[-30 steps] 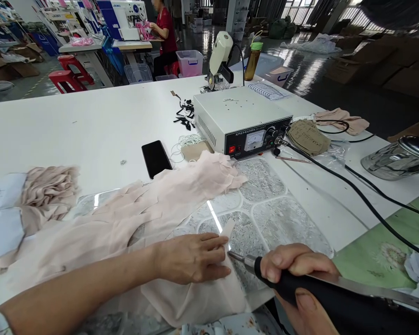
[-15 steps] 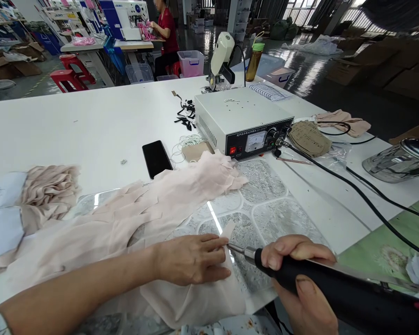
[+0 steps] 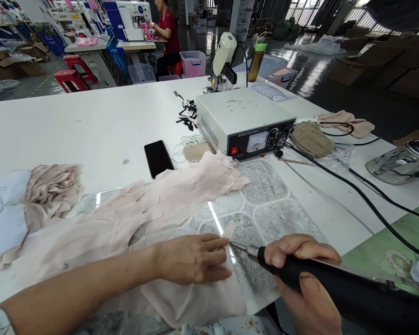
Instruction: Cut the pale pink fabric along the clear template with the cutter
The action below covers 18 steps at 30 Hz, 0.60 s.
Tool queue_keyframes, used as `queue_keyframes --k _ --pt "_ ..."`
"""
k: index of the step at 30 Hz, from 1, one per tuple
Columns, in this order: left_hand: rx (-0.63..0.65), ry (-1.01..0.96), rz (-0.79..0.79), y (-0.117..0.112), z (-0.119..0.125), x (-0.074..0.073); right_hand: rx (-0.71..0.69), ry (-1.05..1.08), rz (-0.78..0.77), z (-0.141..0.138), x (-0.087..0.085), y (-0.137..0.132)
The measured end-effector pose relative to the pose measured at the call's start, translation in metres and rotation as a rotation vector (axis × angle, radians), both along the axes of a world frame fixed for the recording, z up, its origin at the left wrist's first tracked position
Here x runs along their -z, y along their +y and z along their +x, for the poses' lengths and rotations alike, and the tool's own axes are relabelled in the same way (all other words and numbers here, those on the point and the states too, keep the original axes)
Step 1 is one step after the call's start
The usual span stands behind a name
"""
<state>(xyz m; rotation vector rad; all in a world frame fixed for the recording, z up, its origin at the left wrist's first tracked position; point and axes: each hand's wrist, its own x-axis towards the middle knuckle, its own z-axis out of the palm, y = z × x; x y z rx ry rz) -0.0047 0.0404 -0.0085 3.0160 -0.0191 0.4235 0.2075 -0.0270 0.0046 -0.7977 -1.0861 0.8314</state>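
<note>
My left hand (image 3: 195, 258) lies palm down on thin pale pink fabric (image 3: 195, 302), its fingers stretched out and pressing the cloth against the table. A narrow end of this fabric sticks out past the index finger. My right hand (image 3: 307, 274) is wrapped round the thick black handle of an ultrasonic welding handpiece (image 3: 356, 288). The thin metal tip of this tool points left and meets the fabric edge right at my left fingertips; whether it touches the cloth I cannot tell. More layered pink pieces (image 3: 181, 190) spread behind my left hand over a clear patterned mat (image 3: 272, 223).
A control box (image 3: 246, 123) with a dial stands behind the fabric, its black cable (image 3: 356, 186) running to the right. Around it are a phone (image 3: 158, 159), card templates (image 3: 312, 139), a glass jar (image 3: 401, 163) and a bottle (image 3: 256, 60). Tied fabric bundles (image 3: 54, 186) lie left. A person (image 3: 167, 37) sews beyond.
The view has shifted slightly, so the background sits a little further right. My hands, the handpiece tip and the fabric hold nearly the same position.
</note>
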Motion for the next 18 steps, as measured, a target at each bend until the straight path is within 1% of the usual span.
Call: queue_keyframes --k 13,18 --pt "-0.01 0.024 -0.038 -0.0003 -0.0001 -0.0016 0.011 0.071 0.034 -0.0025 0.0028 0.0092" --pt "-0.029 0.032 -0.095 -0.0009 -0.0041 0.0004 0.02 0.149 0.018 0.0043 0.0052 0.0047"
